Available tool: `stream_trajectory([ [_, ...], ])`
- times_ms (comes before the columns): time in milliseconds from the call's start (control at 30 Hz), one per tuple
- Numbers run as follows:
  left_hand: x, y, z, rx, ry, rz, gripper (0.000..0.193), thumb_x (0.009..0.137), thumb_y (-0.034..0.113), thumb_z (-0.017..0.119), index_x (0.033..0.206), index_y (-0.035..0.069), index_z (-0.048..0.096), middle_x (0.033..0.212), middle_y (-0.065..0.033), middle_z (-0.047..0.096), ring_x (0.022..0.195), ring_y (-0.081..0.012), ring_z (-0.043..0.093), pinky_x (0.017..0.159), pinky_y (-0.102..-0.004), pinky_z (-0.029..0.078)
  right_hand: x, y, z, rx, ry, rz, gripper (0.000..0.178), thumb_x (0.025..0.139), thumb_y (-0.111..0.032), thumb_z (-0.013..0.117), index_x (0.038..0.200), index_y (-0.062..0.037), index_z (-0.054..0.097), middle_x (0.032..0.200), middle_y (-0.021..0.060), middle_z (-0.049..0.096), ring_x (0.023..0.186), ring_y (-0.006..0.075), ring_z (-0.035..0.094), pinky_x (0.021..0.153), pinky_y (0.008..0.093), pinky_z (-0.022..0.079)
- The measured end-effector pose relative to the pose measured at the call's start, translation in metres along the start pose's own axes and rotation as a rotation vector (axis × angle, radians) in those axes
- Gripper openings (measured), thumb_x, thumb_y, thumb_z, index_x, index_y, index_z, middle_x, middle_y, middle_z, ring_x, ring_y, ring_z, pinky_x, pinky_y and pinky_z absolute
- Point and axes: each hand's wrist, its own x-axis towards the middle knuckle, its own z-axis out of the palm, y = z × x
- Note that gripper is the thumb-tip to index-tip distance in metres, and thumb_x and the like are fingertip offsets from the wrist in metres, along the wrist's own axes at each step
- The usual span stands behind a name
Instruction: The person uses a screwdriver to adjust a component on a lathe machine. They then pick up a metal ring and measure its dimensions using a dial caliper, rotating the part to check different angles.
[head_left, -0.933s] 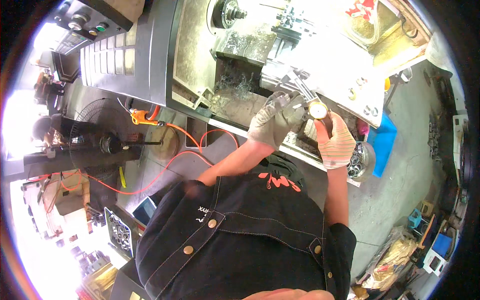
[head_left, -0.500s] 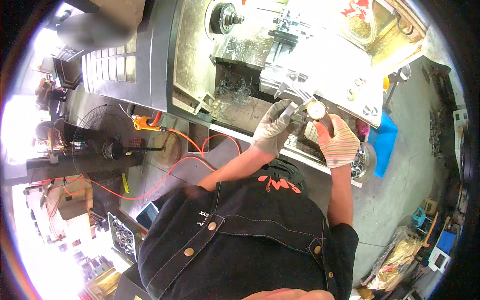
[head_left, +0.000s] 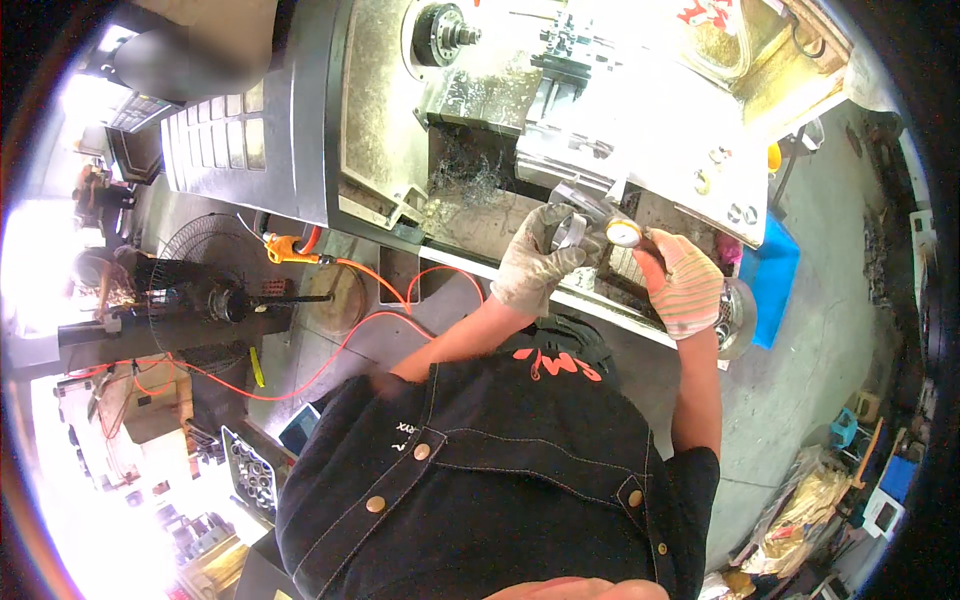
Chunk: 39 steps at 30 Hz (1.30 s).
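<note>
Grip of the left hand (head_left: 536,264) holds a metal ring (head_left: 570,231), the right hand (head_left: 684,284) a dial caliper (head_left: 624,234).

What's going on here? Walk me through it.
A person in gloves stands at an open metalworking machine. The left hand holds a shiny metal ring, while the right hand holds a measuring tool with a round dial close beside it. Whether tool and ring touch is too hard to tell. Beyond the hands, the machine's dark round chuck is in view, and a blue bin sits to the right.
</note>
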Motion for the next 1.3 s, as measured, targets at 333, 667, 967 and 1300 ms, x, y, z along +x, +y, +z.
stream_trajectory([
  [333, 0.001, -0.003, -0.008, 0.036, 0.008, -0.060, 0.049, 0.077, 0.006, 0.070, 0.119, 0.005, 0.045, 0.111, -0.0125, 0.057, 0.096, -0.0258, 0.061, 0.085, -0.0395, 0.052, -0.010, 0.011, 0.013, 0.013, 0.050, 0.033, 0.028, 0.076, -0.020, 0.070, 0.096, -0.0024, 0.061, 0.080, 0.0141, 0.063, 0.070, 0.0298, 0.063, 0.063, 0.0343, 0.050],
  [667, -0.001, 0.000, 0.009, 0.191, 0.028, -0.039, 0.054, 0.076, 0.007, 0.071, 0.120, 0.000, 0.041, 0.113, -0.0148, 0.056, 0.103, -0.0287, 0.059, 0.088, -0.0403, 0.050, -0.010, 0.015, 0.005, -0.257, 0.022, 0.028, 0.032, 0.070, -0.032, 0.074, 0.080, -0.0054, 0.061, 0.061, 0.0079, 0.056, 0.055, 0.0269, 0.057, 0.051, 0.0348, 0.044],
  [967, -0.003, -0.004, 0.007, 0.082, 0.011, -0.045, 0.052, 0.076, 0.006, 0.070, 0.119, 0.002, 0.042, 0.114, -0.0130, 0.055, 0.106, -0.0282, 0.057, 0.089, -0.0405, 0.049, -0.009, 0.011, 0.004, 0.084, 0.046, 0.081, 0.029, 0.074, -0.019, 0.072, 0.096, -0.0024, 0.064, 0.079, 0.0114, 0.064, 0.061, 0.0206, 0.060, 0.057, 0.0300, 0.047],
  [1300, -0.004, -0.015, 0.002, -0.172, -0.064, -0.008, 0.043, 0.080, -0.001, 0.064, 0.116, 0.000, 0.042, 0.115, -0.0136, 0.053, 0.106, -0.0253, 0.057, 0.093, -0.0421, 0.048, -0.003, -0.003, -0.009, 0.028, 0.015, 0.140, 0.035, 0.072, -0.024, 0.075, 0.097, -0.0016, 0.065, 0.071, 0.0076, 0.061, 0.055, 0.0129, 0.054, 0.053, 0.0256, 0.044],
])
